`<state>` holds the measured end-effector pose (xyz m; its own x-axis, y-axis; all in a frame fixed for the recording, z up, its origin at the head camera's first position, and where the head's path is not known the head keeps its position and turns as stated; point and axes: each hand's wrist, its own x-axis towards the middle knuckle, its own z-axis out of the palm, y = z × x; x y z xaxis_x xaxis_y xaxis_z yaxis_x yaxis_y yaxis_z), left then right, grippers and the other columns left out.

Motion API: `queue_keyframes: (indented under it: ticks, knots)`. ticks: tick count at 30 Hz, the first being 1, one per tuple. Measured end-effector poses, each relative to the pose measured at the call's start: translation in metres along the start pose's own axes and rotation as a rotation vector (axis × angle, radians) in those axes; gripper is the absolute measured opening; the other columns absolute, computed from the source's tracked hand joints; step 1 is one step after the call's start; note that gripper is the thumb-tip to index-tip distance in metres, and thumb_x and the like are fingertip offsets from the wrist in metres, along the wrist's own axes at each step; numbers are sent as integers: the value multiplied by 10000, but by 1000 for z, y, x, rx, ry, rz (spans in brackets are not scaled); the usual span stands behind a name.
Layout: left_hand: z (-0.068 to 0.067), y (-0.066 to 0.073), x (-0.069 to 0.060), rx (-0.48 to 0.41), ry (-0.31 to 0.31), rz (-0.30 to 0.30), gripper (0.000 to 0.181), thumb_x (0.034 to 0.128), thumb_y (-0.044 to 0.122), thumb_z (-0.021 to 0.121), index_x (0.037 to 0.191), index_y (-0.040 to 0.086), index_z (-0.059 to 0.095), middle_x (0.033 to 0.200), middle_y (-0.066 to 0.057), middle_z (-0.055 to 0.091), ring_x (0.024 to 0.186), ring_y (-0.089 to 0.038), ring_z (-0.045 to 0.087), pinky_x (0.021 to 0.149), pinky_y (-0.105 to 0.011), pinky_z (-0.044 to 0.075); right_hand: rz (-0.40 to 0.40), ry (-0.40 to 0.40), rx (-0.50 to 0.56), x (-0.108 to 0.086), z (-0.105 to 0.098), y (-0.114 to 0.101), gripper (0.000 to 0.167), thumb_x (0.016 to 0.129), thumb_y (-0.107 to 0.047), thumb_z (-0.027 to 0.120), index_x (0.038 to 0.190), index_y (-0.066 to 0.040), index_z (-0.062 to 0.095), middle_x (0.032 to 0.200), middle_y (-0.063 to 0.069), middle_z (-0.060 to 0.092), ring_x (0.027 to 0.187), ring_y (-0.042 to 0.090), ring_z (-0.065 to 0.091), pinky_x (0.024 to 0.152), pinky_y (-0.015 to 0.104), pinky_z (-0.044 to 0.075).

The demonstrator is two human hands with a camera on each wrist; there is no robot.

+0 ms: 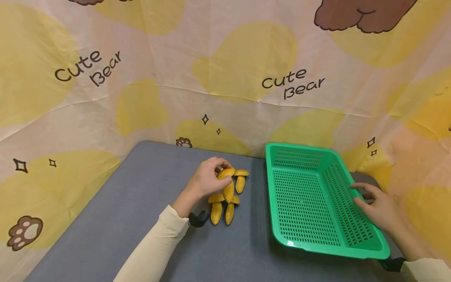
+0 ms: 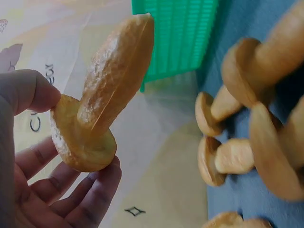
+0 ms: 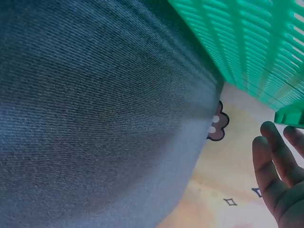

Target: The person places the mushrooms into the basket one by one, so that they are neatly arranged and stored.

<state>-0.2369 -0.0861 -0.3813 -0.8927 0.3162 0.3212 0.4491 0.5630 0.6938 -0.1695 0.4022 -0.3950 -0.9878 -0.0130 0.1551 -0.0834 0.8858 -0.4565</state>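
Note:
My left hand [image 1: 208,178] pinches a yellow-brown mushroom [image 1: 228,192] by its cap, above the table. In the left wrist view the stem of this mushroom [image 2: 116,71] points up and away from the palm, with thumb and fingers on the cap's edge. Several similar mushrooms lie beneath and around it, among them one at the back [image 1: 240,184] and one in front [image 1: 216,213]. My right hand [image 1: 382,209] is at the right rim of a green plastic basket [image 1: 270,188], fingers loosely bent by the edge. The right wrist view shows extended fingers [image 3: 268,166] near the basket.
The perforated basket stands right of the mushrooms on a grey-blue table [image 1: 116,219]. A printed cloth [image 1: 232,58] with "Cute Bear" lettering hangs behind the table and along its sides. Black straps [image 1: 198,219] circle both wrists.

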Motion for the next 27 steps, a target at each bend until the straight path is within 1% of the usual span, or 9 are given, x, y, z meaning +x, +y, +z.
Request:
queue_keyframes:
  ticks: [5, 9, 11, 13, 16, 20, 23, 25, 27]
  knots:
    - [8, 10, 9, -78, 15, 62, 197, 785, 192, 667, 980, 196, 691, 969, 30, 631, 817, -137, 598, 711, -275, 537, -13, 28, -9, -3, 2, -1, 396, 953, -230, 581, 1305, -55, 537, 1173, 342, 574, 949, 506, 613, 540, 351, 504]
    - [13, 17, 16, -133, 26, 94, 193, 787, 182, 675, 980, 187, 688, 974, 35, 637, 838, -128, 608, 716, -263, 543, -27, 52, -9, -4, 4, -2, 380, 947, -205, 587, 1295, -57, 549, 1155, 337, 582, 943, 502, 611, 517, 294, 475]
    - [16, 21, 19, -160, 24, 97, 189, 793, 180, 677, 982, 183, 685, 987, 36, 639, 843, -122, 612, 711, -257, 545, -35, 71, -3, -5, 4, -2, 370, 938, -191, 597, 1285, -65, 563, 1145, 329, 591, 884, 264, 673, 502, 261, 451]
    - [18, 25, 23, -183, 15, 100, 191, 797, 179, 675, 989, 179, 682, 1000, 30, 637, 849, -126, 613, 715, -257, 546, -36, 81, 2, -6, 4, -2, 364, 936, -187, 599, 1280, -72, 568, 1146, 325, 594, 879, 251, 671, 489, 245, 439]
    - [24, 32, 29, -207, -9, 96, 206, 799, 179, 671, 1006, 177, 676, 1015, 19, 629, 846, -134, 613, 716, -252, 544, -40, 98, 11, -6, 4, -3, 354, 927, -185, 611, 1263, -81, 582, 1153, 320, 598, 801, -62, 567, 482, 245, 443]
    - [33, 41, 39, -233, -43, 114, 235, 803, 173, 667, 1039, 175, 672, 1021, 9, 617, 842, -140, 605, 731, -241, 535, -51, 117, 18, -6, 3, -4, 344, 917, -171, 621, 1246, -75, 593, 1169, 319, 594, 777, -125, 513, 486, 239, 450]
    - [41, 48, 47, -239, -62, 142, 248, 810, 170, 666, 1057, 166, 676, 1014, 4, 611, 850, -136, 593, 733, -238, 530, -55, 118, 20, -5, 3, -5, 346, 922, -167, 614, 1251, -63, 587, 1170, 324, 592, 824, 162, 666, 487, 237, 448]
    - [45, 52, 53, -230, -73, 170, 247, 813, 169, 666, 1059, 155, 677, 1006, -2, 609, 859, -132, 586, 745, -251, 531, -55, 114, 20, -5, 3, -5, 349, 928, -171, 607, 1257, -60, 581, 1158, 329, 595, 887, 410, 650, 482, 239, 445]
    - [50, 56, 60, -214, -87, 198, 238, 815, 169, 664, 1052, 147, 676, 1003, -6, 611, 874, -128, 579, 769, -277, 535, -57, 113, 20, -5, 3, -6, 349, 928, -171, 605, 1257, -56, 579, 1139, 333, 602, 909, 493, 624, 482, 238, 447]
